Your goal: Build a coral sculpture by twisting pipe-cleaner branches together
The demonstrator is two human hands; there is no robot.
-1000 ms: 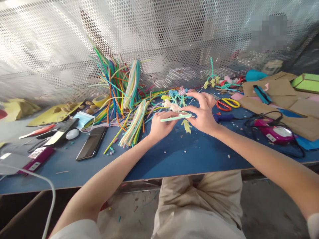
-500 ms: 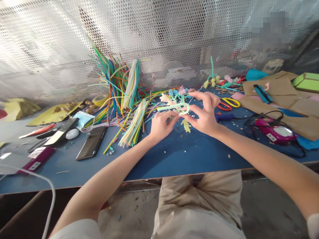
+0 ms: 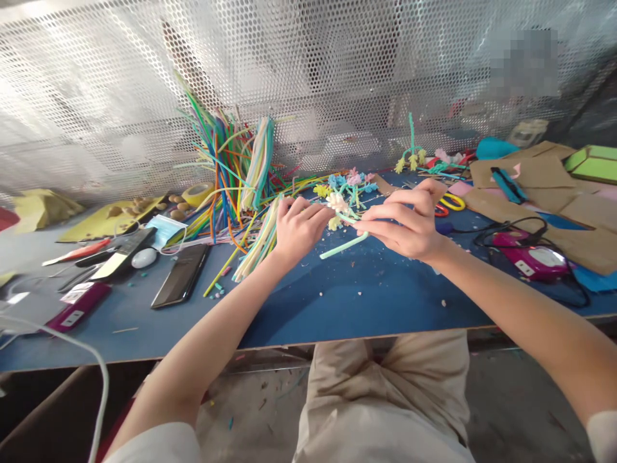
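Note:
My left hand point(image 3: 296, 226) and my right hand point(image 3: 406, 220) meet above the blue table point(image 3: 337, 308). Both pinch a pale green pipe cleaner point(image 3: 343, 245) that slants down to the left from my right fingers. My left fingers close on its upper part, beside a small cream and yellow pipe-cleaner flower point(image 3: 336, 207). Behind the hands lies a cluster of small coloured pipe-cleaner flowers point(image 3: 354, 180). Left of my left hand, a pale bundle of pipe cleaners point(image 3: 258, 247) rests on the table.
A tall heap of coloured pipe cleaners point(image 3: 231, 167) leans on the perforated metal wall. A phone point(image 3: 180, 275), a face mask point(image 3: 162, 230) and tape point(image 3: 198, 193) lie left. Scissors point(image 3: 450, 202), a pink glue gun point(image 3: 530, 257) with cable and cardboard point(image 3: 544, 186) lie right.
The green pipe cleaner went from a curved loop between my hands to a straighter piece slanting down. Both hands rose slightly, and my left hand shifted up to the flower.

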